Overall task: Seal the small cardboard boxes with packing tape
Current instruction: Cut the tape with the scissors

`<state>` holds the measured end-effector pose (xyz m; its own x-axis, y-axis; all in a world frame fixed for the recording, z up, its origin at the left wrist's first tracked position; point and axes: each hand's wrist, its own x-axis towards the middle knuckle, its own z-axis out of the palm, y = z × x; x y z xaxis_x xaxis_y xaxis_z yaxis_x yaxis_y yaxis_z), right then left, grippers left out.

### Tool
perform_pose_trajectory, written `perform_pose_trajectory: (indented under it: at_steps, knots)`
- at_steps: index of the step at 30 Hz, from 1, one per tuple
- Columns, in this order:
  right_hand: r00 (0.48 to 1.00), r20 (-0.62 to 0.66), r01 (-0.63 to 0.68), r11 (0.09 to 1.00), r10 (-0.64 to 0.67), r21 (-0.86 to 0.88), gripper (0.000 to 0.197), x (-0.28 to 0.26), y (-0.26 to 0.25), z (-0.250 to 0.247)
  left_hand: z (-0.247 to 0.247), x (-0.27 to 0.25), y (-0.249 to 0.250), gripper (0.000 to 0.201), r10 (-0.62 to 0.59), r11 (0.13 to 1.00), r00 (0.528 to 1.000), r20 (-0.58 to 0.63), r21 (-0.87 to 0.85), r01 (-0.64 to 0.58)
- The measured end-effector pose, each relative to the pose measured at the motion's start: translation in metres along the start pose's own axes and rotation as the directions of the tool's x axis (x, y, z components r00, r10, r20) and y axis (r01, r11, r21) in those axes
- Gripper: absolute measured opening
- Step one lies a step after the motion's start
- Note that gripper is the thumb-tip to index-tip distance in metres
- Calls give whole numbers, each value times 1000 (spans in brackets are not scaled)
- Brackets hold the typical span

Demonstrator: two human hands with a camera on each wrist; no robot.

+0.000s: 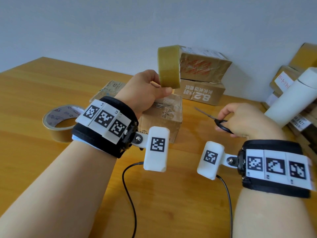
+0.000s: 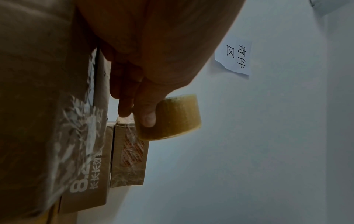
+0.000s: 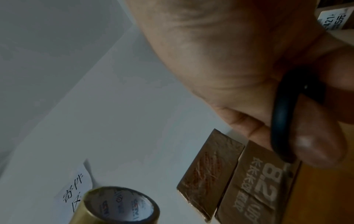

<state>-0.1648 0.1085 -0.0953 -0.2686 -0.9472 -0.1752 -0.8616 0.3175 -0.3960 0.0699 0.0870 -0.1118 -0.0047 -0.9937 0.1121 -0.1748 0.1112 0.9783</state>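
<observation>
Cardboard box (image 1: pixel 161 115) waits on the table. Left hand (image 1: pixel 145 90) grips a raised tape roll (image 1: pixel 169 66); right hand (image 1: pixel 243 119) holds scissors (image 1: pixel 217 121), likely for cutting.

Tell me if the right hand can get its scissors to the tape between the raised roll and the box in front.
Probably yes. The right hand grips the scissors, blades pointing left toward the box, with bare table between. The left hand holds the tape roll above it. No stretched strip is clearly visible.
</observation>
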Motion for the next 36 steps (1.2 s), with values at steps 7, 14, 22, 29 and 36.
perform_pose_trajectory:
  at_steps: [7, 14, 22, 29, 36]
  knots:
    - [984, 172, -26, 996, 41, -88, 17, 5, -7, 4, 0, -1, 1, 31, -2, 1000, 1000, 14, -3, 2]
    - [974, 224, 22, 995, 1, -97, 34, -2, -11, 6, -2, -4, 3, 31, -20, 998, 999, 26, -54, 21]
    - [988, 42, 146, 985, -151, 95, 28, -12, -9, 9, -6, -8, 7, 24, -35, 994, 998, 55, -99, 41]
    - [952, -98, 279, 695, -289, 662, 27, -10, -38, 16, -8, -13, 14, 24, -48, 989, 995, 82, -134, 59]
    - [922, -228, 373, 562, -313, 738, 11, -16, -63, 28, -7, -13, 16, 24, 26, 993, 994, 104, -119, -13]
